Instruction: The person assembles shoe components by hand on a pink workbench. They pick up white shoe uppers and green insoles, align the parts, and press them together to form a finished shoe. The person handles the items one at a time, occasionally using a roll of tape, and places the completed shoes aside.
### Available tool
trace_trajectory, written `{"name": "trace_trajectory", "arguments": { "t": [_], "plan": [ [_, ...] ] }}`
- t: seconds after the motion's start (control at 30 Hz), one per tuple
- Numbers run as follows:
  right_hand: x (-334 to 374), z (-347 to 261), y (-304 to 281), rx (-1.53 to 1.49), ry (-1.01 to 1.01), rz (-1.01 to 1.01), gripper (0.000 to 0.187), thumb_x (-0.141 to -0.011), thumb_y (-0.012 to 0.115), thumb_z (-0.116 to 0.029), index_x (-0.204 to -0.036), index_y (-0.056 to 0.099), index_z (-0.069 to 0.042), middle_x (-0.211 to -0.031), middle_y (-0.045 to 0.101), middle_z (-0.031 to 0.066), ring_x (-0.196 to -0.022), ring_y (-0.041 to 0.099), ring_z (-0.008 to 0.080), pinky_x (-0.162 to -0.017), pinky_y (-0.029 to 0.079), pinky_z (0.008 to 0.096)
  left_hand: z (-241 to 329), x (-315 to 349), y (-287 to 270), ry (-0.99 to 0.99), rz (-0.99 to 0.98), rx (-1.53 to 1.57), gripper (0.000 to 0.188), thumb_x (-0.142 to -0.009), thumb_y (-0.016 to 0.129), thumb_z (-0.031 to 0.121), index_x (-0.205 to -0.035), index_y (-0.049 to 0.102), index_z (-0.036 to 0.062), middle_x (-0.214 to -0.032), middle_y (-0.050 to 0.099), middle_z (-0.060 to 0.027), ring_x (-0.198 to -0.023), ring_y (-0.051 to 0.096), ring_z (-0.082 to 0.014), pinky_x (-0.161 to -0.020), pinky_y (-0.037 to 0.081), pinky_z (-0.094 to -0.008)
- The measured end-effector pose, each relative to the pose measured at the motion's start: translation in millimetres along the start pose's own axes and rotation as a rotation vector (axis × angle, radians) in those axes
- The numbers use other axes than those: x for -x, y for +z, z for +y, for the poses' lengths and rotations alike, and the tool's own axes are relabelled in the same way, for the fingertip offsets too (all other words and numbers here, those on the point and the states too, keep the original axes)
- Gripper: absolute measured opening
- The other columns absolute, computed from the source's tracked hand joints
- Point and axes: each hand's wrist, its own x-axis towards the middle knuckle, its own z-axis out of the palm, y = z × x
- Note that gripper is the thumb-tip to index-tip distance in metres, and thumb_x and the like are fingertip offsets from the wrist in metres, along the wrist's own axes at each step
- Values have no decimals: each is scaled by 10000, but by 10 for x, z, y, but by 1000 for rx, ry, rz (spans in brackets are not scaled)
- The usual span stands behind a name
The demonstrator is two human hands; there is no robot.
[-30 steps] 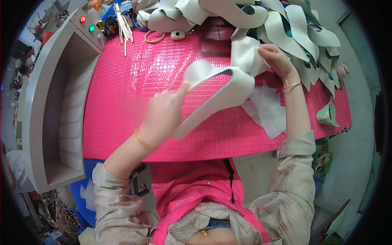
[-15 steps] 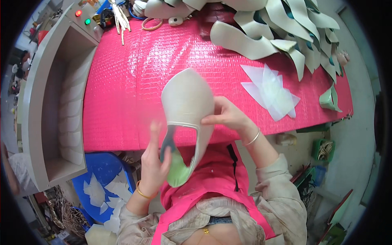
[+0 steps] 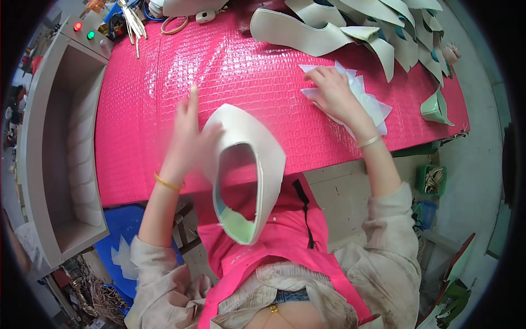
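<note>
Since the frame half a second earlier, the right hand (image 3: 334, 94) has left the edge of the cream, smooth-faced shoe upper with an oval opening (image 3: 241, 123) and reached across to the loose stack of translucent white, pointed sheets (image 3: 375, 109).

From the head view, the upper stands with its pointed end over the glossy pink, quilted tabletop (image 3: 129, 137) and its rounded, pale-green-lined end past the near edge, before the bright pink cloth apron (image 3: 263, 219). Motion blurs the left hand (image 3: 189, 134), its fingers spread and one pointing up, at the upper's left side; whether it grips the upper cannot be told. The right hand has its fingers bent over the left part of the sheets, and whether it pinches one cannot be told.

Beyond the sheets lies a heap of overlapping cream uppers with teal linings (image 3: 397, 33). To their right, a small curled pale-green piece (image 3: 434, 108) sits near the tabletop's edge. At far left stands an open grey box (image 3: 41, 137) with a red light (image 3: 78, 26) and a green light (image 3: 91, 35). Below the near edge is a blue plastic tub (image 3: 123, 219).
</note>
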Motion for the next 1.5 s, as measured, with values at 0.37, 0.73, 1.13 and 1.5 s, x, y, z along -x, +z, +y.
{"name": "trace_trajectory", "arguments": {
  "t": [0.37,0.73,1.13,1.5],
  "plan": [
    [291,547,-282,-762,224,-184,134,-625,626,38,-733,556,2,-833,574,98,-825,530,218,-741,433,301,912,-1448,1565,260,-613,280,474,-918,334,341,-1367,222,237,-975,594,-184,-977,546,-283,-846,415,-366],
    [1853,987,-1351,-812,471,745,82,-787,588,19,-774,518,-22,-889,568,147,-688,511,142,-634,434,236,1078,-1072,1560,598,-413,-423,450,-786,491,124,-1223,448,226,-1228,449,5,-1169,432,-158,-997,249,-554],
    [1979,784,-1928,-551,626,679,53,-810,568,7,-834,527,-16,-904,562,108,-755,503,109,-706,407,229,1256,-1108,1550,479,-629,-369,419,-798,463,137,-1211,432,202,-1211,467,-24,-1186,425,-190,-952,205,-653],
    [1083,787,-1969,-1099,872,380,83,-850,543,-116,-871,469,-83,-801,522,-6,-781,533,96,-765,446,287,1903,-1234,1229,463,-264,679,615,-715,686,361,-1159,496,-20,-1081,553,-146,-978,540,-232,-894,394,-313]
  ]
}}
